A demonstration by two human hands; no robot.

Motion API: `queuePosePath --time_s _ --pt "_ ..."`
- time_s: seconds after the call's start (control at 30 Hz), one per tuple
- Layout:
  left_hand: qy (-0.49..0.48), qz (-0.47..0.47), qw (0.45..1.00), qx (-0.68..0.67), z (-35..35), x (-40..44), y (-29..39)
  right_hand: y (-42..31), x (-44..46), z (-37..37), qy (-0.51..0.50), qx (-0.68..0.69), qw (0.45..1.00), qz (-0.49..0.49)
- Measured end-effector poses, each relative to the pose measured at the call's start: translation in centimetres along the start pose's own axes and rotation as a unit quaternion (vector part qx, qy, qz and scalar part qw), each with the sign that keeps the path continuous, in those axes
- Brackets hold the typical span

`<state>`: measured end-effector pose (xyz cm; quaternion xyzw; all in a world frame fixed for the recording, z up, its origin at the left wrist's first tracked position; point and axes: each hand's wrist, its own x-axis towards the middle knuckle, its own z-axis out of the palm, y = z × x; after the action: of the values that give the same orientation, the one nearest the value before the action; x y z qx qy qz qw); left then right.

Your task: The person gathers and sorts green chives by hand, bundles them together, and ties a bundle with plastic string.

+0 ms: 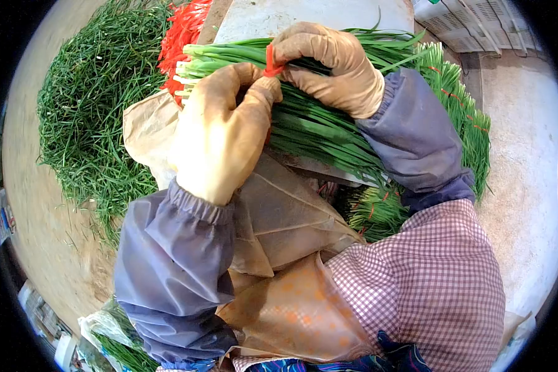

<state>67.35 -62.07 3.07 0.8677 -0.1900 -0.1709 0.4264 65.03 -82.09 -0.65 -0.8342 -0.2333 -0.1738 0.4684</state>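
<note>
A thick bundle of garlic chives (328, 133) lies crosswise in front of me, its pale cut ends to the left and its dark green leaves to the right. A red plastic strip (270, 62) is at the bundle, its visible part standing up between my hands. My left hand (217, 133), in a tan glove, pinches the strip with thumb and forefinger over the stems. Opposite it, my gloved right hand (338, 71) is closed on the strip's upper part. The strip's path under the bundle is hidden.
A large heap of loose green leaves (99, 105) lies on the left. Behind the stems is a pile of red strips (183, 34). Tied chive bundles (456, 93) line the right, with more bundles (378, 211) below. Light plastic crates (471, 25) stand at the back right.
</note>
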Motion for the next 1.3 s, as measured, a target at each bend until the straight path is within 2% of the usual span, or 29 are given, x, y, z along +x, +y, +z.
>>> queuePosePath --time_s 0.07,0.17,0.2,0.37,0.4,0.43,0.5,0.53,0.63,0.67,0.73,0.77,0.83,0.87,0.9,0.93,0.97,1.03,1.1,1.17,1.2,1.27,1.3 --pt "-0.007 -0.010 0.999 -0.042 0.0 -0.1 0.7 -0.3 -0.4 -0.1 0.001 -0.011 1.000 -0.001" --pt "-0.005 -0.003 0.998 -0.066 0.2 -0.2 1.0 -1.0 -0.6 -0.4 0.016 0.239 0.960 0.142" --pt "0.003 0.007 0.998 -0.059 0.6 0.0 0.7 -1.4 -0.5 -0.6 0.011 0.258 0.947 0.193" --pt "0.028 0.009 0.998 -0.064 0.9 -0.2 1.2 -2.5 0.3 0.2 0.023 0.138 0.973 0.182" --pt "0.008 -0.031 0.998 -0.055 0.6 -0.2 1.6 -2.8 0.3 0.1 0.029 0.112 0.978 0.172" --pt "0.032 0.024 0.999 -0.011 0.5 -0.3 1.6 -2.9 0.4 -0.1 0.035 0.085 0.983 0.161" --pt "0.081 0.135 0.984 0.080 -0.1 -0.4 2.2 -3.0 0.6 -0.6 0.042 -0.056 0.995 0.076" --pt "0.032 0.129 0.980 0.147 -1.0 -0.5 2.7 -3.1 0.6 -1.0 0.047 -0.116 0.991 0.049" --pt "0.010 0.304 0.909 0.286 -2.1 0.5 1.6 -3.4 1.1 -1.6 0.061 -0.224 0.972 -0.030" --pt "-0.089 0.264 0.902 0.330 -2.5 0.7 1.9 -3.6 1.4 -1.8 0.062 -0.242 0.967 -0.047" --pt "-0.100 0.257 0.870 0.409 -1.3 1.3 1.0 -3.1 2.1 -2.1 0.088 -0.256 0.961 -0.054" --pt "-0.092 0.248 0.848 0.459 -0.3 1.7 0.6 -3.3 2.5 -2.2 0.111 -0.184 0.977 -0.005" --pt "0.007 0.278 0.828 0.487 1.4 3.1 -0.9 -3.6 3.4 -2.3 0.152 -0.035 0.984 0.092" --pt "0.002 0.255 0.837 0.484 1.7 3.2 -0.2 -4.4 3.9 -1.9 0.165 0.050 0.979 0.105" --pt "-0.001 0.231 0.845 0.482 1.8 3.5 0.3 -6.0 4.3 -1.6 0.158 0.076 0.977 0.117" --pt "0.035 0.250 0.823 0.509 2.4 4.3 -0.5 -8.0 4.6 -1.2 0.151 0.102 0.975 0.128" --pt "0.073 0.256 0.897 0.354 2.6 4.6 -1.2 -9.8 4.3 -0.5 0.143 0.129 0.971 0.140" --pt "0.077 0.241 0.875 0.411 2.3 5.6 -0.7 -12.4 2.2 1.2 0.122 0.332 0.892 0.283" --pt "0.066 0.203 0.865 0.454 2.3 6.6 -0.7 -13.4 -2.0 5.0 0.166 0.513 0.743 0.396" --pt "0.017 0.134 0.857 0.497 2.2 7.1 0.0 -12.2 -8.2 7.3 0.167 0.503 0.653 0.541" --pt "0.032 0.165 0.836 0.523 2.9 7.2 -0.7 -11.2 -9.4 6.7 0.180 0.534 0.628 0.538" --pt "-0.002 0.149 0.852 0.503 2.3 6.3 0.0 -10.4 -10.7 5.3 0.216 0.594 0.570 0.526" --pt "-0.010 0.145 0.858 0.493 2.0 6.2 0.8 -9.7 -10.4 4.7 0.181 0.556 0.601 0.545"
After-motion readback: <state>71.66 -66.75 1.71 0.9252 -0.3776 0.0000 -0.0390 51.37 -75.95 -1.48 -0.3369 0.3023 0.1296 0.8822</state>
